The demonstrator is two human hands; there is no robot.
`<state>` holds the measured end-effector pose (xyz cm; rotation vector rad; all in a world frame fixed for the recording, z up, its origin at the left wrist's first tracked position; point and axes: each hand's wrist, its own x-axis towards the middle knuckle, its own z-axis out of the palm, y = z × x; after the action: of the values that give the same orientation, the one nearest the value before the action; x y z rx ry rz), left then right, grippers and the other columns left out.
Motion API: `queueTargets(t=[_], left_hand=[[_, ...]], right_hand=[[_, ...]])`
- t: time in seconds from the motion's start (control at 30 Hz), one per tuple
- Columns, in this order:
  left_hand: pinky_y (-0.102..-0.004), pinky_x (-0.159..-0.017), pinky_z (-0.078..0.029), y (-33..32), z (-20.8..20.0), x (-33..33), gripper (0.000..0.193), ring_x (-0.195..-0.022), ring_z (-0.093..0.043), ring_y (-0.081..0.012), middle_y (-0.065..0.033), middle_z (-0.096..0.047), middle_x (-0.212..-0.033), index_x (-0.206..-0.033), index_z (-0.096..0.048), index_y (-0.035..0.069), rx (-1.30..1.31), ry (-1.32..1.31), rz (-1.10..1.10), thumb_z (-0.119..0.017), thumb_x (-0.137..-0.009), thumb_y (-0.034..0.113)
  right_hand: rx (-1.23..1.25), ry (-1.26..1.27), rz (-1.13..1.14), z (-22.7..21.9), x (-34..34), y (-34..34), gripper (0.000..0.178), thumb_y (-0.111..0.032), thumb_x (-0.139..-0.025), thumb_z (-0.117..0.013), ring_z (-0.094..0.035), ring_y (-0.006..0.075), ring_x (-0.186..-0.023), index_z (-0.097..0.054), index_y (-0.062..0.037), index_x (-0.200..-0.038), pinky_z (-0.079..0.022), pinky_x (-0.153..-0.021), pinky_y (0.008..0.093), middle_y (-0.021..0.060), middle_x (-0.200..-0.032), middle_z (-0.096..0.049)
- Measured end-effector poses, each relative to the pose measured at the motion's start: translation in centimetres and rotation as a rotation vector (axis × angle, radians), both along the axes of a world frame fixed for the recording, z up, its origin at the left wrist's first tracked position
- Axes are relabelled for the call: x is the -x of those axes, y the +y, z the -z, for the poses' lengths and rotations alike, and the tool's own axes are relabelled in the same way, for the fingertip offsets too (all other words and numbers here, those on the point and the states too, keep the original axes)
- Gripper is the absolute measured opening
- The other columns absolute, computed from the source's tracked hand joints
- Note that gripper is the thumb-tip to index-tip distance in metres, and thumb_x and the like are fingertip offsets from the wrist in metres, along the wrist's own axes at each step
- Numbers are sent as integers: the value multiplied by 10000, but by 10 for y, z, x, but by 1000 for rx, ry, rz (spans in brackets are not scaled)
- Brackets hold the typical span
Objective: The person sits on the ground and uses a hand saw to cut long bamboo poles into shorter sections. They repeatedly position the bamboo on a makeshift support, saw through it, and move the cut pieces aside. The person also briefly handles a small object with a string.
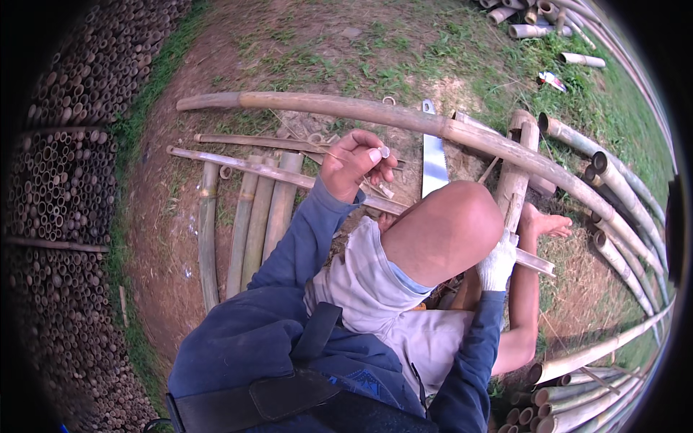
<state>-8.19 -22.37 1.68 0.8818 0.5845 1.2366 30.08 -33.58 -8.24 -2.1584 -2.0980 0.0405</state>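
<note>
A dark blue, long-sleeved top (238, 325) carries a brighter blue print (363, 382); wide black straps (292, 397) cross it; the pale, greyish shorts (354, 270) show a light blue inner edge (409, 280); a white knitted glove (494, 278) covers the right grip (498, 264).

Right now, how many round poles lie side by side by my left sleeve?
4: far-left pole, then second pole, third pole, fourth pole nearest your sleeve; more may be hidden.
</note>
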Motion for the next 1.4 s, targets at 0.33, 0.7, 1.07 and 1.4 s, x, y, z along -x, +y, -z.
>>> queueTargets(t=[0.33, 0.7, 1.07, 1.4], left_hand=[[-271, -670, -572, 6, -41, -24, 69, -899, -762, -210, -237, -750, -1128, -1092, -617, 46, -154, 113, -34, -606, -1034, 81], [-348, -954, -608, 17, -135, -104, 402, -1061, -751, -225, -182, -743, -1189, -1309, -617, -23, -276, 133, 218, -768, -937, -17], [-313, -982, -557, 8, -107, -132, 328, -1096, -694, -155, -75, -728, -1173, -1244, -705, -14, -247, 256, 313, -798, -930, -6], [-324, -1007, -501, 8, -102, -142, 319, -1139, -629, -142, -54, -695, -1240, -1256, -722, -6, -267, 279, 364, -788, -945, 17]], right_hand=[[-23, 27, -2, -18, 7, -1, 591, -108, -691, -809, -576, 420, -1140, -671, -112, -1265, -512, -995, 525, 176, -1119, -617], [-138, 56, -35, -22, 3, -4, 607, -126, -638, -824, -616, 406, -1029, -700, -96, -1231, -540, -874, 513, 165, -1064, -614], [-151, 100, -8, -18, 2, -6, 594, -117, -642, -789, -619, 393, -1053, -710, -115, -1231, -536, -881, 504, 154, -1078, -623], [-156, 126, -8, -14, 0, -8, 582, -111, -661, -764, -595, 374, -1061, -718, -109, -1242, -523, -902, 494, 138, -1065, -607]])
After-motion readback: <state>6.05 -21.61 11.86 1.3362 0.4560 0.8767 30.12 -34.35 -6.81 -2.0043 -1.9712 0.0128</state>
